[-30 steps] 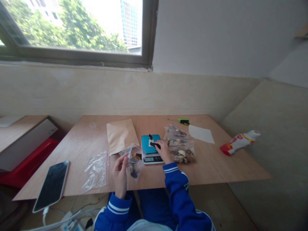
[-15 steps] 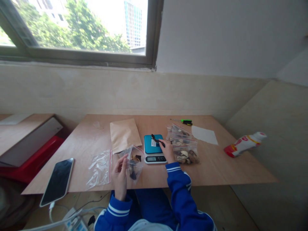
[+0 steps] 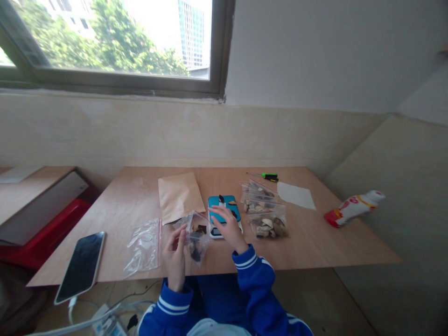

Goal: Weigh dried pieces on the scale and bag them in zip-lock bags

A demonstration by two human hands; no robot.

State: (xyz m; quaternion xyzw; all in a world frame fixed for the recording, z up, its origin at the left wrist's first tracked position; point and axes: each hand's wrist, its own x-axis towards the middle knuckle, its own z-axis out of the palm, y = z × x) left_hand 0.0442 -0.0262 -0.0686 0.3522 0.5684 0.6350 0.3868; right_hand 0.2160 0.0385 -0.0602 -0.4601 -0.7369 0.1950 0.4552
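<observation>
Between the thumb and fingers of my left hand (image 3: 175, 249) is the edge of a clear zip bag (image 3: 196, 240) with dark and yellowish dried pieces inside. My right hand (image 3: 227, 226) hovers over the front of a kitchen scale (image 3: 231, 200) with a blue top, its fingers apart and holding nothing. Several dark dried pieces, which look like dried fungus, lie on the scale around a small white label. The hand partly covers the scale's display.
Right of the scale lie zip bags of dried mushrooms (image 3: 269, 226). A brown paper pouch (image 3: 180, 196) and an empty zip bag (image 3: 144, 245) are on the left, with a phone (image 3: 81, 266) beyond. Farther right are a screwdriver (image 3: 268, 176), white paper (image 3: 297, 195) and a bottle (image 3: 353, 208).
My right hand has let go of the dark dried piece on the scale and moved left toward the zip bag, its fingers now apart. The left hand stays at the bag.
</observation>
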